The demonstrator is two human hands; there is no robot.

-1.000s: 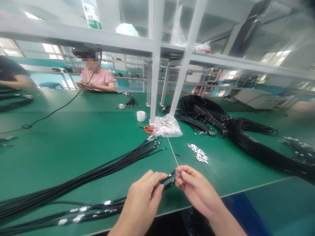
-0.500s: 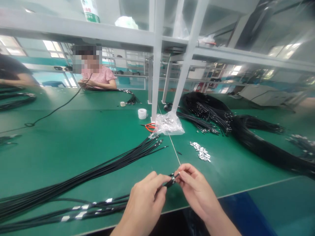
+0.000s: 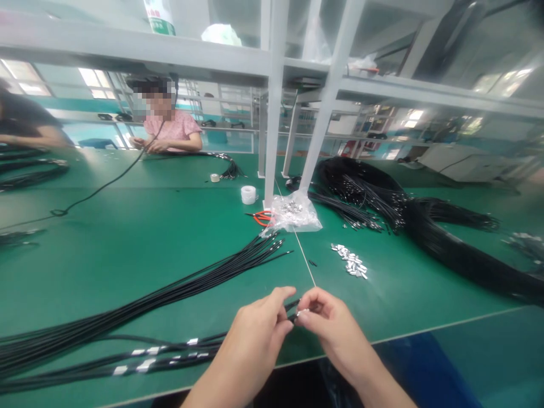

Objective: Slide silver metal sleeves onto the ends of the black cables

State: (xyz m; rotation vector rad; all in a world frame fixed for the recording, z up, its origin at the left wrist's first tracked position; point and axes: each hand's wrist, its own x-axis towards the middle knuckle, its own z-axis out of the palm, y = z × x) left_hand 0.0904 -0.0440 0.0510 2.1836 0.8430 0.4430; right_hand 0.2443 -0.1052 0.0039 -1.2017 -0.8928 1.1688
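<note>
Near the table's front edge, my left hand (image 3: pixel 259 328) is closed around several black cables (image 3: pixel 204 345), with its index finger lifted off them. Their ends poke out past my left fingertips. My right hand (image 3: pixel 331 323) meets these ends from the other side, thumb and fingers pinched on a cable tip (image 3: pixel 302 313) with a small pale piece at it. My fingers partly cover the tips. White labels (image 3: pixel 147 364) wrap the held cables to the left. Behind them lies a bundle of black cables (image 3: pixel 170 294) with pale-tipped ends.
Beyond my right hand lies a pile of small silvery pieces (image 3: pixel 351 262). A clear plastic bag (image 3: pixel 297 212), orange-handled pliers (image 3: pixel 262 217) and a white tape roll (image 3: pixel 248 195) sit by the shelf post (image 3: pixel 274 124). Large cable coils (image 3: pixel 450 249) fill the right. A co-worker (image 3: pixel 174 133) sits opposite.
My right fingers have shifted slightly left and down along the cable ends. My left index finger has lifted from the cables. The co-worker's hands have moved apart.
</note>
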